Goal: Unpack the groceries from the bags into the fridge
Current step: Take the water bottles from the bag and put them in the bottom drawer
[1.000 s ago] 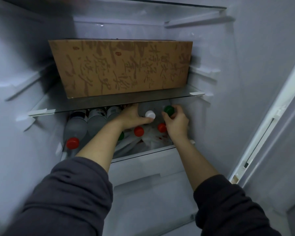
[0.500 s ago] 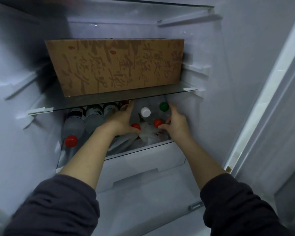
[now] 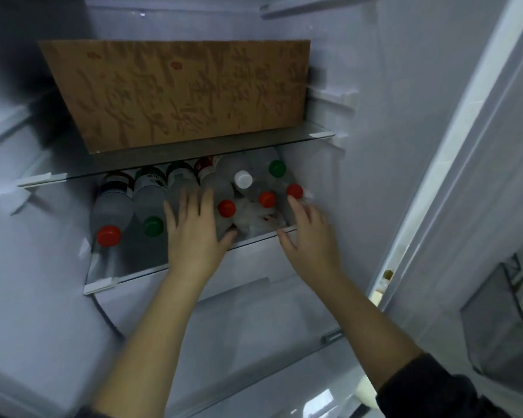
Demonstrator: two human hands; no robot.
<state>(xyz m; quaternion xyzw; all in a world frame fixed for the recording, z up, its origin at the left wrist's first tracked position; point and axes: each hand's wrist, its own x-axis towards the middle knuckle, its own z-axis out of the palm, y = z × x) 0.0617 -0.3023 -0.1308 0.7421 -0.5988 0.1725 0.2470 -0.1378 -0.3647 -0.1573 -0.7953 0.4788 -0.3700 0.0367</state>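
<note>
The bottles (image 3: pixel 115 203) lie on their sides on the lower shelf (image 3: pixel 127 274) of the fridge (image 3: pixel 405 116), caps toward the door. Laid flat like that they fit under the upper shelf (image 3: pixel 194 149), which carries a broad box (image 3: pixel 181 92), and they can be drawn out by the neck. On the right they are stacked in two layers, with some crumpled plastic (image 3: pixel 254 218) at the front, so that heap is the likeliest to roll.

The left hand (image 3: pixel 194 236) is empty, its fingers straight and spread over the middle bottles (whether resting on them or just above, I cannot tell). The right hand (image 3: pixel 310 236) is blurred, its fingers loose and apart, and it grips nothing; it sits near the shelf's front edge, just beside the stack.

A second ago the left hand held the white cap (image 3: pixel 243 179) bottle and the right hand the right green cap (image 3: pixel 277 168) bottle, both deep in the stack. Half a second ago both hands were lower, at the red caps. Now both have let go and drawn back toward the shelf front, and the stack lies as they set it. I judge this batch placed, with the hands coming away for more.
</note>
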